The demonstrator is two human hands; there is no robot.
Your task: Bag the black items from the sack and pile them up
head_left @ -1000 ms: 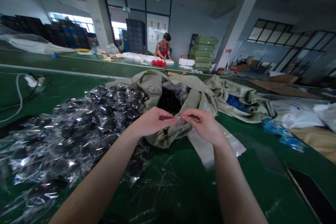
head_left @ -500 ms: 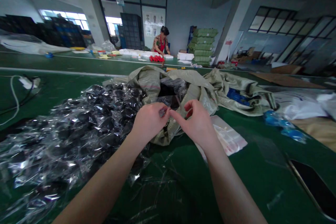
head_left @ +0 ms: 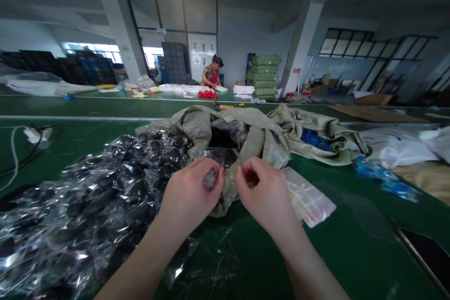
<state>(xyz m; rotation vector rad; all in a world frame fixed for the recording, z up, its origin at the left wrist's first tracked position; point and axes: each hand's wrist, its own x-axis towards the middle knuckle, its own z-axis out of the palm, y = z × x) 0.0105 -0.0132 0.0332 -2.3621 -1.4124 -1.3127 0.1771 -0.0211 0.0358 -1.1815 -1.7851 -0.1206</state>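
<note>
My left hand (head_left: 193,187) is closed in a pinch on one side of a clear plastic bag (head_left: 222,155). On the bag's other side, thumb and fingers of my right hand (head_left: 263,192) pinch it too. Whatever is inside the bag is hard to make out. Just beyond my hands lies an open woven sack (head_left: 197,122) with dark contents in its mouth. A large heap of dark rounded items in clear wrappers (head_left: 116,183) spreads to the left. Beside my right wrist rests a stack of flat clear bags (head_left: 311,197).
A second woven sack (head_left: 346,143) with blue items lies to the right, near blue wrapped pieces (head_left: 386,178). A phone (head_left: 425,253) is at the right edge. A white plug block (head_left: 37,135) with cables sits far left. Across the tables a person (head_left: 211,75) works.
My hands have moved slightly apart, with the clear bag between them. The view has tilted up, so the scene sits lower. The person across has shifted posture.
</note>
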